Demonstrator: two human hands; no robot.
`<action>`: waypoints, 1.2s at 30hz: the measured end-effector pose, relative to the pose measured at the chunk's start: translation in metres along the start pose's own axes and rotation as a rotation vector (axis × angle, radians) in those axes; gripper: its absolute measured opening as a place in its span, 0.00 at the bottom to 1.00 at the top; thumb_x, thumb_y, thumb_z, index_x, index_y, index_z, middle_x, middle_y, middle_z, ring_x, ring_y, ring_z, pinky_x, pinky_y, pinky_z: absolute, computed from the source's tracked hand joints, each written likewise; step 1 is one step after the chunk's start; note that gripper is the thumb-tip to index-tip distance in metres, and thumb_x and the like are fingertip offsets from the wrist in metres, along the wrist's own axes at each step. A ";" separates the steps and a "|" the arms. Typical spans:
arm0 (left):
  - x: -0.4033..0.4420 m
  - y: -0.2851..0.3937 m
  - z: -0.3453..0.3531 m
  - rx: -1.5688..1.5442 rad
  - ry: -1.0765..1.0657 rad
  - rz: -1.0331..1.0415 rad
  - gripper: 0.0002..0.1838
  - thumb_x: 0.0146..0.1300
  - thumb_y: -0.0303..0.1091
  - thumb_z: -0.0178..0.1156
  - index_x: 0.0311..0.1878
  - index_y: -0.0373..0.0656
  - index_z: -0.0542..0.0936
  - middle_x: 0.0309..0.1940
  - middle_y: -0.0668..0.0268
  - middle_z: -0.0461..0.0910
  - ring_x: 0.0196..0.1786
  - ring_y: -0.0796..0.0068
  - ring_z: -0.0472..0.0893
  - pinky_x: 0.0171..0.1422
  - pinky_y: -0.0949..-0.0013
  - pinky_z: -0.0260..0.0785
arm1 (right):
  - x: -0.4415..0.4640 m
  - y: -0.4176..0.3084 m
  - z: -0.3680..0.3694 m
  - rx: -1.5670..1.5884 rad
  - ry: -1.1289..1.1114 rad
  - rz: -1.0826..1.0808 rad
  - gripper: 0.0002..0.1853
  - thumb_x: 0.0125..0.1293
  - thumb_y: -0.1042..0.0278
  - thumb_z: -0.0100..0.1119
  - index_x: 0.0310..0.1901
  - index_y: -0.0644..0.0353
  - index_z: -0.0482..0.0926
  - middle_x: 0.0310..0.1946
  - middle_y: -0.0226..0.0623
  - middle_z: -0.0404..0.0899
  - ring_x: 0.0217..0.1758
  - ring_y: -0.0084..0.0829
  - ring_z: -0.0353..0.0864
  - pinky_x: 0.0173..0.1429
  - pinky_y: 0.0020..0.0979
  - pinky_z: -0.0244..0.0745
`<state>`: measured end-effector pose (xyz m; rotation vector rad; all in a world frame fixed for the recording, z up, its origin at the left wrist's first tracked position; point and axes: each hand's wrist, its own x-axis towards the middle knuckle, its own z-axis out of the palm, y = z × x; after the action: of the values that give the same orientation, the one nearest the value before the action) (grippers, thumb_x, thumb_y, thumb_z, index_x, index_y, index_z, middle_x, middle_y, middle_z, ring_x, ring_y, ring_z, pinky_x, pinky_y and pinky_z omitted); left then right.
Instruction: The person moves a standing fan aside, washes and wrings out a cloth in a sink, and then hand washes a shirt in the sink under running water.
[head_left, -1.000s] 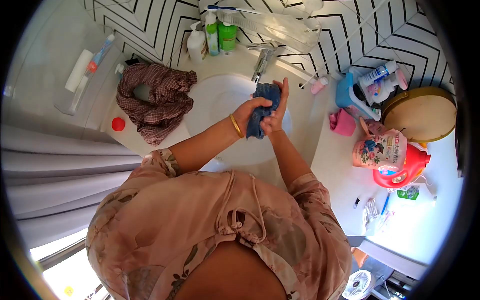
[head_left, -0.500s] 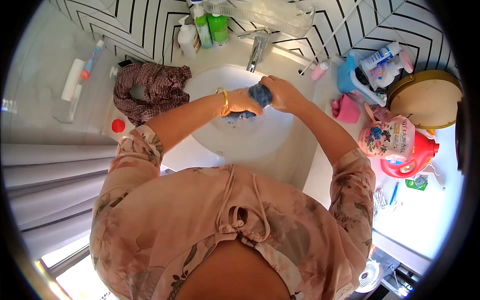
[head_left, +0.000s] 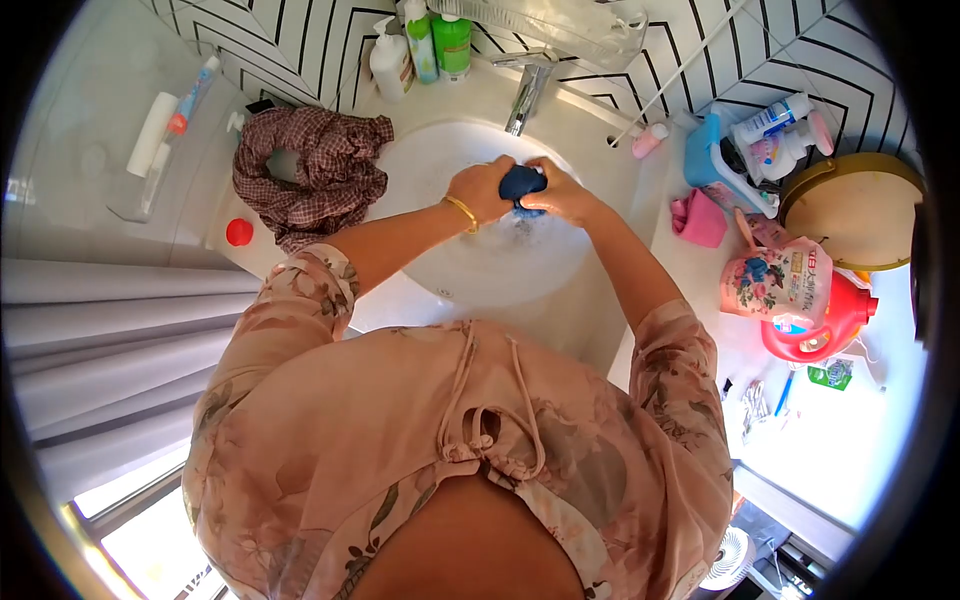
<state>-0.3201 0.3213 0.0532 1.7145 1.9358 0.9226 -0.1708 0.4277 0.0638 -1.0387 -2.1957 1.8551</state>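
Observation:
A dark blue cloth (head_left: 522,184) is bunched up between my two hands, over the white sink basin (head_left: 450,265) and just in front of the faucet (head_left: 527,95). My left hand (head_left: 482,188), with a gold bangle at its wrist, is closed on the cloth's left side. My right hand (head_left: 562,194) grips the cloth from the right, fingers wrapped round it. Below the cloth, a dark patch shows in the basin, too blurred to make out.
A checked brown garment (head_left: 335,180) lies left of the basin, near a red cap (head_left: 239,232). Pump bottles (head_left: 391,65) stand behind. On the right are a blue basket (head_left: 715,165), a pink cloth (head_left: 699,218), a detergent pouch (head_left: 775,282) and a red jug (head_left: 835,325).
The cloth was stretched out lengthwise a second ago and is now squeezed into a compact bundle. My left hand has moved up beside my right hand since half a second ago.

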 end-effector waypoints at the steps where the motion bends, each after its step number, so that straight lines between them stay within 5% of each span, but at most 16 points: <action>1: 0.000 -0.001 0.003 -0.176 -0.041 -0.187 0.19 0.45 0.30 0.61 0.43 0.41 0.71 0.22 0.59 0.76 0.23 0.63 0.76 0.27 0.63 0.69 | -0.002 -0.001 0.000 -0.070 0.124 -0.150 0.38 0.41 0.70 0.62 0.58 0.64 0.61 0.46 0.49 0.68 0.46 0.36 0.70 0.47 0.33 0.69; 3: 0.009 -0.008 -0.001 -0.742 -0.215 -0.590 0.17 0.46 0.31 0.60 0.40 0.40 0.71 0.21 0.61 0.74 0.21 0.67 0.74 0.23 0.66 0.67 | -0.016 -0.014 -0.001 -0.297 0.273 -0.327 0.45 0.44 0.72 0.65 0.65 0.53 0.53 0.61 0.49 0.55 0.61 0.44 0.62 0.54 0.39 0.69; 5: 0.011 0.001 -0.016 -1.198 -0.384 -0.963 0.15 0.48 0.35 0.59 0.37 0.39 0.71 0.21 0.64 0.72 0.19 0.74 0.71 0.20 0.71 0.65 | -0.035 -0.023 0.007 -0.675 0.374 -0.503 0.47 0.40 0.72 0.67 0.65 0.53 0.54 0.62 0.49 0.54 0.63 0.47 0.58 0.59 0.41 0.64; 8: 0.005 0.004 -0.028 -1.612 -0.536 -1.107 0.14 0.50 0.38 0.58 0.36 0.39 0.70 0.23 0.64 0.72 0.19 0.77 0.70 0.20 0.76 0.63 | -0.046 -0.011 0.018 -0.986 0.451 -0.666 0.46 0.36 0.70 0.69 0.62 0.53 0.59 0.63 0.48 0.53 0.64 0.50 0.55 0.64 0.47 0.54; 14: -0.022 0.024 -0.021 -2.205 -0.881 -0.804 0.16 0.57 0.40 0.50 0.41 0.37 0.69 0.29 0.63 0.71 0.26 0.77 0.68 0.23 0.81 0.62 | -0.026 -0.007 0.023 -0.915 0.704 -0.904 0.37 0.42 0.69 0.64 0.59 0.54 0.63 0.62 0.47 0.56 0.63 0.49 0.58 0.61 0.48 0.56; 16: -0.028 0.032 -0.025 -2.276 -0.961 -0.748 0.17 0.57 0.40 0.50 0.43 0.36 0.69 0.30 0.62 0.70 0.26 0.77 0.68 0.22 0.81 0.62 | -0.025 -0.020 0.014 -0.855 0.620 -0.919 0.31 0.47 0.72 0.58 0.58 0.55 0.66 0.48 0.44 0.68 0.50 0.44 0.68 0.52 0.42 0.64; 19: -0.032 0.026 -0.029 -2.172 -1.043 -0.690 0.18 0.58 0.42 0.51 0.46 0.38 0.69 0.30 0.61 0.70 0.27 0.76 0.68 0.21 0.81 0.61 | -0.032 -0.051 0.000 -0.986 0.404 -0.852 0.23 0.48 0.74 0.54 0.51 0.56 0.70 0.31 0.36 0.70 0.36 0.39 0.71 0.39 0.37 0.68; 22: -0.037 0.034 -0.039 -1.945 -0.933 -0.690 0.20 0.57 0.40 0.55 0.49 0.39 0.68 0.30 0.61 0.70 0.29 0.76 0.69 0.20 0.80 0.61 | -0.032 -0.068 -0.014 -1.246 0.316 -0.953 0.16 0.47 0.74 0.54 0.42 0.57 0.71 0.33 0.35 0.71 0.38 0.38 0.72 0.40 0.36 0.69; 25: -0.034 0.048 -0.054 -1.782 -0.902 -0.619 0.22 0.54 0.35 0.59 0.51 0.40 0.66 0.30 0.62 0.70 0.29 0.76 0.70 0.18 0.79 0.60 | -0.027 -0.092 -0.020 -1.127 0.284 -1.198 0.14 0.45 0.77 0.55 0.38 0.59 0.71 0.35 0.39 0.72 0.38 0.41 0.74 0.38 0.37 0.70; 29: -0.018 0.045 -0.052 -1.493 -1.076 -0.620 0.20 0.51 0.31 0.61 0.47 0.40 0.68 0.26 0.64 0.70 0.24 0.79 0.70 0.17 0.78 0.57 | -0.035 -0.100 -0.030 -1.193 0.015 -0.719 0.14 0.46 0.78 0.55 0.38 0.60 0.72 0.37 0.41 0.75 0.40 0.42 0.75 0.40 0.37 0.71; 32: -0.005 0.034 -0.048 -1.091 -1.000 -0.580 0.14 0.51 0.29 0.61 0.40 0.41 0.70 0.21 0.68 0.68 0.22 0.82 0.68 0.15 0.78 0.54 | -0.033 -0.096 -0.030 -1.170 -0.046 -0.508 0.14 0.47 0.77 0.57 0.38 0.61 0.73 0.34 0.43 0.76 0.38 0.44 0.76 0.39 0.36 0.72; 36: -0.001 0.034 -0.041 -0.100 -0.340 -0.069 0.16 0.43 0.27 0.63 0.36 0.39 0.70 0.23 0.57 0.75 0.26 0.63 0.77 0.27 0.62 0.67 | -0.019 -0.047 -0.023 -0.866 -0.009 -0.422 0.12 0.46 0.71 0.59 0.35 0.63 0.73 0.24 0.45 0.76 0.27 0.44 0.76 0.32 0.35 0.71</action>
<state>-0.3236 0.3122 0.1053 1.6162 1.6849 0.6426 -0.1664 0.4350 0.1185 -0.5301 -2.9779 0.7203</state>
